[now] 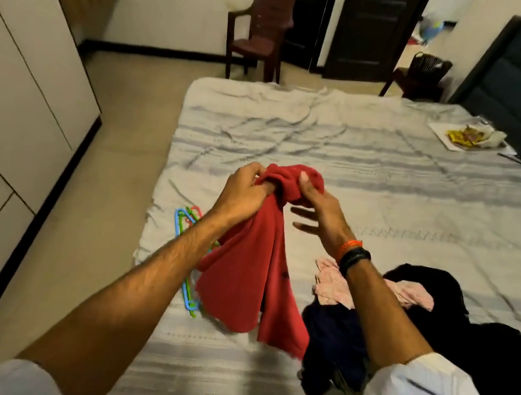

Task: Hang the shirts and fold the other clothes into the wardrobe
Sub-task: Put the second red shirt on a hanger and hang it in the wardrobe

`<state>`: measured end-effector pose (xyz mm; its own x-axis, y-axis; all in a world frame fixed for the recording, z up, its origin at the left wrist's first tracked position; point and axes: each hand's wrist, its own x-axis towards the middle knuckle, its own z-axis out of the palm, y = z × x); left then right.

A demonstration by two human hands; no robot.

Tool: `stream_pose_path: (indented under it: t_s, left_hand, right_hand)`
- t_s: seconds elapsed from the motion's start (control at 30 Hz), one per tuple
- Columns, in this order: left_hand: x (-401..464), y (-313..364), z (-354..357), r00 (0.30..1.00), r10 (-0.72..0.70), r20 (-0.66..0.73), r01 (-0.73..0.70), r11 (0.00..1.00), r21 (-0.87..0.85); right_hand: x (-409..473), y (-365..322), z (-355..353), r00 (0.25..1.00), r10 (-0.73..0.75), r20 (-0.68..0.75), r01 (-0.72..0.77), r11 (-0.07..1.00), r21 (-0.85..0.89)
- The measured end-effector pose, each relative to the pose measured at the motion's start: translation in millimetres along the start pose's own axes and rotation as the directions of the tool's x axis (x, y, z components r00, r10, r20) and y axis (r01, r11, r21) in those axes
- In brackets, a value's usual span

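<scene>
Red garment [254, 266] hangs bunched over the bed [392, 192]: your left hand [246, 191] grips its top, your right hand [314, 200] pinches beside it. Likely you're finding its shape before choosing the near-left hangers [187, 219].

The striped bed [379, 169] carries plastic hangers [185, 219], heaped clothes [439, 319] (dark, pink) and a tray [450, 140].

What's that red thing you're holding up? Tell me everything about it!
The red garment is a soft, slightly fuzzy-looking cloth in plain red, with no print visible. It is bunched at the top, where the left hand grips it and the thumb of the right hand presses into the bunch. The rest hangs down in long loose folds, its lower edges reaching the striped bedsheet. It hangs in front of the coloured hangers and beside the pile of clothes. What kind of garment it is cannot be told.
</scene>
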<state>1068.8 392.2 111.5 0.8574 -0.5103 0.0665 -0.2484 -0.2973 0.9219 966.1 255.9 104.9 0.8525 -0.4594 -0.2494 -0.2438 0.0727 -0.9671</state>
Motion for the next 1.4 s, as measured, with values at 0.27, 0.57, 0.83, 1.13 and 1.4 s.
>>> stream_pose_path:
  t_s: [0.27, 0.57, 0.83, 1.13, 1.4]
  left_hand:
    - [-12.5, 24.8, -42.3, 0.972, -0.039, 0.232, 0.088, 0.974, -0.208]
    - [-11.7, 7.7, -60.7, 0.993, -0.016, -0.120, -0.012, 0.973, -0.229]
    - [8.1, 0.0, -41.6, 0.996, 0.030, -0.088, -0.025, 0.998, 0.059]
    - [26.4, 25.0, -45.5, 0.980, 0.157, -0.122, -0.155, 0.988, 0.026]
    - [25.5, 44.3, -50.1, 0.991, 0.123, -0.058, -0.126, 0.990, -0.069]
  right_hand:
    - [2.8, -27.9, 34.5, 0.992, -0.111, 0.065, 0.079, 0.926, 0.368]
    - [21.1, -50.2, 23.9, 0.943, -0.295, 0.154, 0.257, 0.940, 0.226]
    - [37.1, -59.2, 14.3, 0.928, -0.344, 0.140, 0.320, 0.932, 0.170]
    - [50.1, -57.9, -0.4, 0.835, -0.527, 0.160, 0.549, 0.819, -0.166]
    - [51.2, -45.0, 31.8, 0.779, -0.607, 0.155, 0.626, 0.740, -0.246]
